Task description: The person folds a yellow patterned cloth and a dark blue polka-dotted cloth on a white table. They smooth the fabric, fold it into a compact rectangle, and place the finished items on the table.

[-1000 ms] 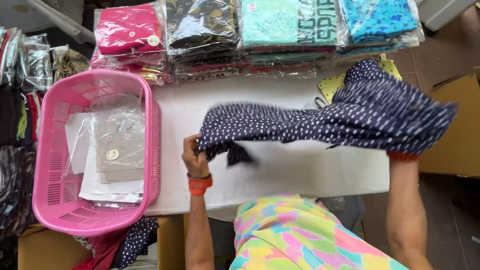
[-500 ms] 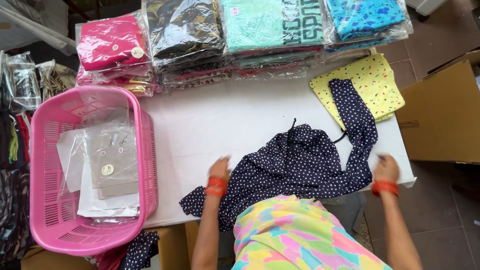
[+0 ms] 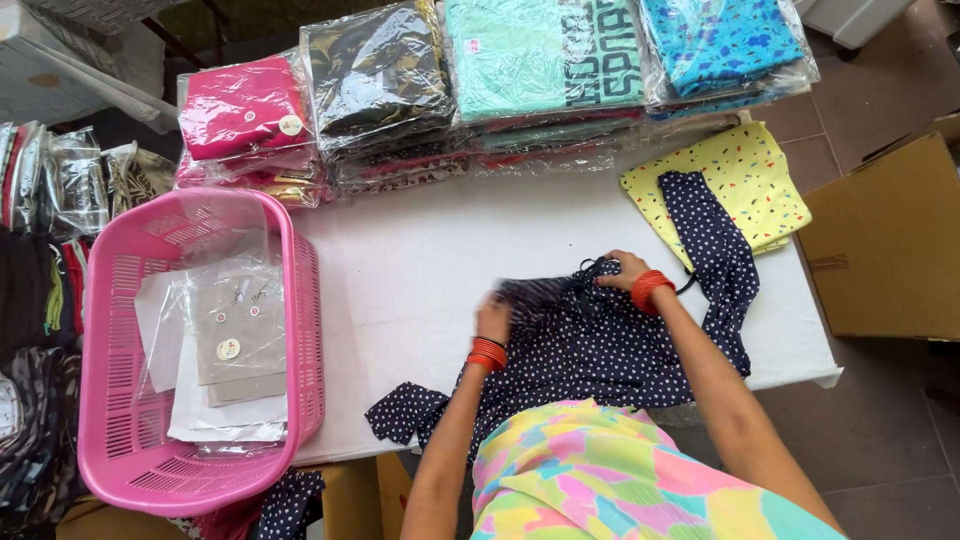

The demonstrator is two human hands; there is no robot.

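Observation:
A navy garment with white dots (image 3: 600, 345) lies spread on the white table (image 3: 400, 270), one sleeve reaching right over a yellow speckled garment (image 3: 735, 170). My left hand (image 3: 493, 322) grips the garment's upper left part, which looks blurred. My right hand (image 3: 622, 270) holds the fabric at the neckline. Both wrists wear orange-red bangles.
A pink plastic basket (image 3: 300, 300) at the left holds clear bags and cardboard inserts. Stacks of bagged folded clothes (image 3: 480, 80) line the table's far edge. A cardboard box (image 3: 890, 250) stands at the right, more bagged clothes (image 3: 50, 180) at the far left.
The garment, held up in the air a second ago, now lies on the table. Both hands moved from its lower edge up to the collar area.

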